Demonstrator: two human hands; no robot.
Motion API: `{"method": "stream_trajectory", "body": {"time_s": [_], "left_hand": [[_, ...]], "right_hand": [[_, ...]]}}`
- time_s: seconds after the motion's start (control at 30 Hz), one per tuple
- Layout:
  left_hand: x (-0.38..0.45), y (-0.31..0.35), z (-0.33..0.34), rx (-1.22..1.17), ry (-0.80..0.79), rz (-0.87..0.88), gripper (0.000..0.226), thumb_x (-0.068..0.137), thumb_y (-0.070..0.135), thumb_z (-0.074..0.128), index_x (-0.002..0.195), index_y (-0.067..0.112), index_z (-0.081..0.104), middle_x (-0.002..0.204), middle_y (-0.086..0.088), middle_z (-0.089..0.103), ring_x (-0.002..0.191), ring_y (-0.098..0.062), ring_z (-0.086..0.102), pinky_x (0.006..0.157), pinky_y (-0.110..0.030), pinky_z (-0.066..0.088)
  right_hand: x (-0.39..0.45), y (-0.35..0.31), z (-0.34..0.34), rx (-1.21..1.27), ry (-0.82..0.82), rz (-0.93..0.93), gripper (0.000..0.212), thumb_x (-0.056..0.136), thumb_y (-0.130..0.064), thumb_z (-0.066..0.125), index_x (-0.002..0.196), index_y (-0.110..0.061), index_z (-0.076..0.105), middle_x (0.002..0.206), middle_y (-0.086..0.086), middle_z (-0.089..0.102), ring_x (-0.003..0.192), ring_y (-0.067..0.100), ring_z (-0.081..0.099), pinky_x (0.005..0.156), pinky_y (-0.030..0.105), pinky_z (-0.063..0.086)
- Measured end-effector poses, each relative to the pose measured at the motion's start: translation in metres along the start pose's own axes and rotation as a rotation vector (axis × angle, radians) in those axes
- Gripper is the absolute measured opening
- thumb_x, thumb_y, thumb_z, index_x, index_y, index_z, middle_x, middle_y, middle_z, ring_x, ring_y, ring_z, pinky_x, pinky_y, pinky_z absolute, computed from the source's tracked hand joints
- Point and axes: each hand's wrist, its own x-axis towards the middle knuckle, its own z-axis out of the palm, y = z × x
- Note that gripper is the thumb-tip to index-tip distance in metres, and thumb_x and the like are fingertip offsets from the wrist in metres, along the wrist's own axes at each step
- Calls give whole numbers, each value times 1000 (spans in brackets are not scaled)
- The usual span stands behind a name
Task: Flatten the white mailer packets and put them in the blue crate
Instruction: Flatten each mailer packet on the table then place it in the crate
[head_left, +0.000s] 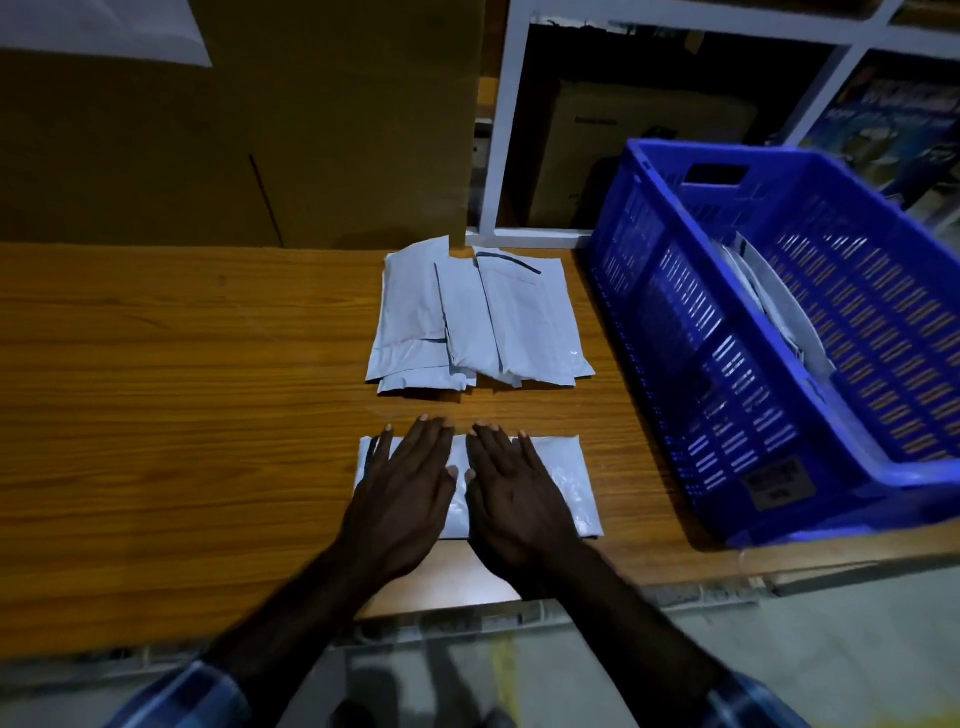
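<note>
Wood-grain table (182, 415): carried everything; its near edge was chipped.
Writing: a dark label on the blue crate (779, 483) was too blurred to read.
Hands: the left hand (402, 493) and right hand (511, 499) lay flat, fingers straight, pressing one white mailer packet (563, 483) near the table's front edge.
Other packets: a loose pile (467, 317) lay just beyond.
Crate: stood right of the pile, white packets (774, 306) inside.
Behind: a cardboard box (311, 130) and white shelving (498, 130).
</note>
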Motion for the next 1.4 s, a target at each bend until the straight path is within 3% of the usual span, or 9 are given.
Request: {"method": "stream_trajectory", "body": {"time_s": [0.17, 0.33, 0.47, 0.7, 0.87, 1.0, 1.13, 1.3, 1.4], "left_hand": [[-13, -18, -8, -69, 75, -53, 55, 102, 32, 22, 142, 1, 46, 149, -13, 42, 142, -26, 34, 118, -40, 11], [-24, -23, 0, -82, 40, -13, 56, 104, 33, 19, 148, 3, 33, 157, -11, 28, 148, -23, 17, 118, -41, 12], [-25, -23, 0, -45, 17, 1, 58, 104, 34, 16, 150, 2, 32, 159, -12, 25, 148, -25, 18, 117, -44, 17], [-16, -23, -8, 16, -8, -12, 56, 101, 33, 24, 145, 2, 41, 153, -13, 38, 143, -25, 31, 116, -40, 11], [-2, -1, -9, -19, 12, 32, 55, 99, 31, 25, 145, 5, 43, 154, -10, 36, 145, -24, 30, 114, -48, 20], [-4, 2, 2, 6, -30, 66, 53, 102, 29, 22, 142, 5, 48, 152, -11, 40, 143, -26, 33, 106, -56, 36], [-8, 2, 2, 66, -25, 93, 51, 101, 30, 29, 143, 6, 46, 153, -11, 37, 145, -24, 30, 112, -52, 29], [6, 16, -5, 143, -33, -6, 55, 96, 35, 28, 125, 7, 65, 135, -10, 60, 132, -26, 50, 110, -52, 29], [15, 29, -8, 135, -40, 13, 53, 93, 32, 29, 119, 6, 68, 126, -10, 65, 127, -29, 54, 105, -59, 39]], "right_hand": [[12, -30, 1, -8, 41, -59, 46, 103, -19, 33, 136, 7, 52, 145, 23, 48, 139, 33, 42, 115, 50, 32], [2, -32, 14, 38, 24, -47, 45, 106, -20, 37, 142, 7, 45, 151, 22, 41, 144, 31, 34, 115, 49, 32], [0, -31, 17, 16, 57, -71, 45, 105, -19, 40, 141, 8, 46, 149, 23, 43, 143, 32, 37, 113, 49, 34], [5, -26, 3, 36, -11, -79, 45, 104, -19, 36, 139, 8, 47, 147, 24, 45, 141, 33, 38, 115, 50, 31], [5, -7, -8, -58, -8, 8, 47, 104, -23, 33, 133, 6, 55, 143, 24, 51, 136, 35, 46, 112, 54, 35], [-6, -1, -1, -50, -77, 29, 50, 107, -26, 28, 142, 5, 46, 151, 21, 41, 144, 31, 34, 117, 51, 28], [-11, 0, 2, -16, -59, 38, 52, 109, -29, 24, 147, 4, 39, 157, 18, 32, 149, 27, 25, 122, 44, 20], [-1, 7, -4, 16, -105, 34, 59, 108, -32, 17, 136, 5, 53, 144, 23, 49, 135, 34, 47, 111, 51, 38], [3, 18, -15, -51, -80, 27, 51, 100, -25, 30, 127, 5, 61, 133, 23, 59, 125, 36, 56, 104, 58, 40]]}}
